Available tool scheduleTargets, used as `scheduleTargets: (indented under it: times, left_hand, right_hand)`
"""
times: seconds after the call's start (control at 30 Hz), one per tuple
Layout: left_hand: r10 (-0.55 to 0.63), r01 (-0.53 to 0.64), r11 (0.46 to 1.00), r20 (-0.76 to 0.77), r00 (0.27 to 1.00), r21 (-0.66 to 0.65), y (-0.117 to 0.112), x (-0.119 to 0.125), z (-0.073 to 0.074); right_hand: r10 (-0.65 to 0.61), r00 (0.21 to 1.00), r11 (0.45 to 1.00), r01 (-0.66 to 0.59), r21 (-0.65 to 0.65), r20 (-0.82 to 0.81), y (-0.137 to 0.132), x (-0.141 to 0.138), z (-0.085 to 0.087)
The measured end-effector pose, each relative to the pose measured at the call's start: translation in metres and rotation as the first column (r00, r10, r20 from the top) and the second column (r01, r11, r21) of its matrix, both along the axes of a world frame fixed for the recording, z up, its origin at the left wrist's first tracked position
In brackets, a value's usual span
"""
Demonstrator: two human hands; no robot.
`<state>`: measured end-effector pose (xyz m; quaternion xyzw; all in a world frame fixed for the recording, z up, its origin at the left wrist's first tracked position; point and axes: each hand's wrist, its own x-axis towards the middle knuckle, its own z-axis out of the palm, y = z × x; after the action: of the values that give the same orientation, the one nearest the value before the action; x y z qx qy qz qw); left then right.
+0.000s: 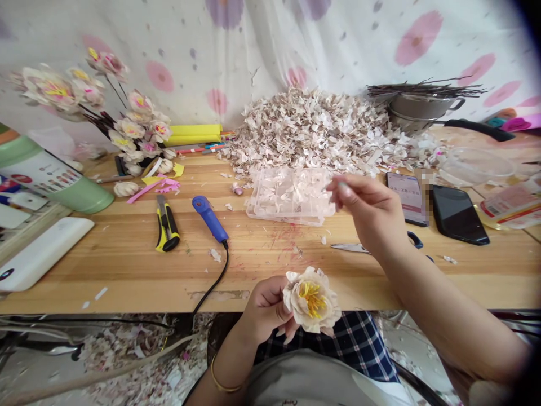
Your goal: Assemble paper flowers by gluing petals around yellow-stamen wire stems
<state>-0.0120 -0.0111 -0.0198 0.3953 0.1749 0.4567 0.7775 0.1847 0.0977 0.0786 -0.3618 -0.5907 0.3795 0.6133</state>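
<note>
My left hand [270, 309] is closed around the underside of a cream artificial flower [313, 300] with yellow stamens, held at the table's front edge above my lap. Its stem is hidden. My right hand [366, 206] is raised at the right side of a clear plastic compartment box [270, 194], thumb and fingers pinched together. Whatever may be between those fingertips is too small or blurred to make out. Pale petal pieces lie in the box. Beneath my right forearm, scissors [350, 247] lie partly covered.
Behind the box rises a large heap of pale petals [313, 129]. A blue corded tool [211, 220] and a yellow-black utility knife [166, 224] lie to the left, near finished flowers [131, 124]. Two phones [460, 214] and a bottle [513, 203] are at right.
</note>
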Motion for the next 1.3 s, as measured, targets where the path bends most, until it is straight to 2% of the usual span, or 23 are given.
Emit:
scheduleTargets:
  times: [0.17,0.33,0.53,0.7,0.87,1.0,1.07,1.2,1.3]
  left_hand:
    - [0.007,-0.007,1.0,-0.008,1.0,0.002,0.0,0.0,0.001]
    - [-0.017,0.016,1.0,0.023,1.0,0.016,0.001,0.0,-0.003]
    - [-0.02,0.019,0.999,0.021,1.0,0.027,0.001,0.0,-0.005]
    - [-0.024,0.023,0.998,0.029,0.999,0.051,0.002,0.0,-0.002]
    - [-0.007,0.002,0.997,0.067,0.998,0.083,0.002,0.003,-0.003]
    - [0.011,-0.021,0.995,0.108,0.994,0.099,0.003,0.005,-0.003]
    - [0.016,-0.027,0.995,0.119,0.993,0.098,0.003,0.004,-0.001]
    - [0.025,-0.037,0.995,0.122,0.992,0.097,0.002,0.003,0.002]
    - [0.026,-0.041,0.993,0.134,0.991,0.108,0.002,0.002,0.004]
  right_hand:
    - [0.033,0.989,0.995,-0.047,0.091,0.145,-0.002,-0.002,-0.001]
    - [0.089,0.995,0.984,-0.094,0.151,0.035,-0.006,-0.004,-0.001]
    - [0.1,0.995,0.995,-0.1,0.027,0.031,-0.016,-0.004,0.001]
    - [0.079,0.997,0.997,-0.078,-0.017,0.027,-0.017,-0.001,-0.001]
    - [0.193,0.978,0.98,-0.188,-0.058,0.083,-0.017,-0.006,0.001]
    - [0.328,0.926,0.943,-0.309,-0.122,0.189,-0.018,-0.017,-0.004]
    - [0.306,0.926,0.95,-0.281,-0.139,0.222,-0.013,-0.02,-0.006]
    - [0.114,0.957,0.987,-0.078,-0.141,0.268,0.004,-0.005,0.0]
    - [0.101,0.896,0.992,-0.06,-0.107,0.433,0.01,0.016,0.008]
